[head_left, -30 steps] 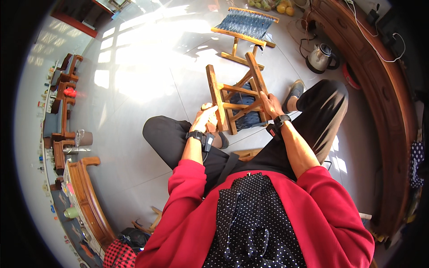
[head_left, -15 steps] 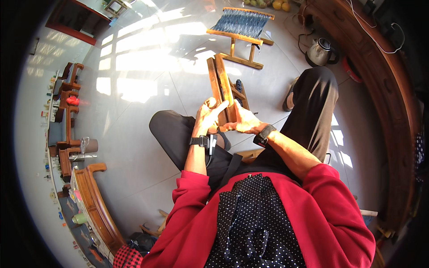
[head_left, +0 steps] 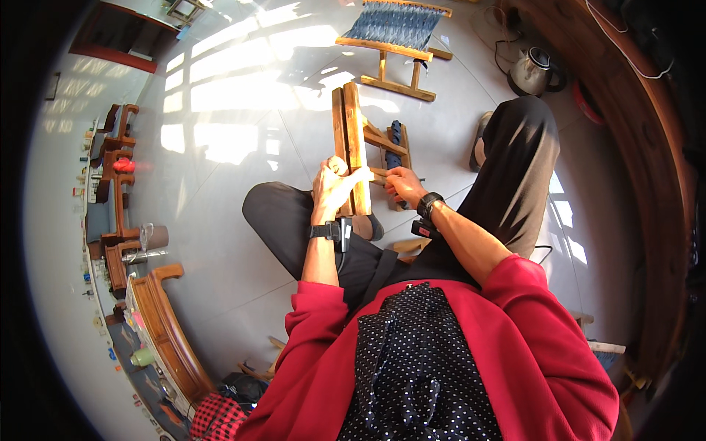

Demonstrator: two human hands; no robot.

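Between dark trouser legs (head_left: 507, 162), the left hand (head_left: 334, 189) wraps its fingers round 2 square-edged wooden rails (head_left: 355, 117) of a folding stool (head_left: 382, 138). The right hand (head_left: 404, 185) curls near its blue woven seat (head_left: 394, 147), pinch unclear; smooth grey tile (head_left: 206, 220) opens leftward.
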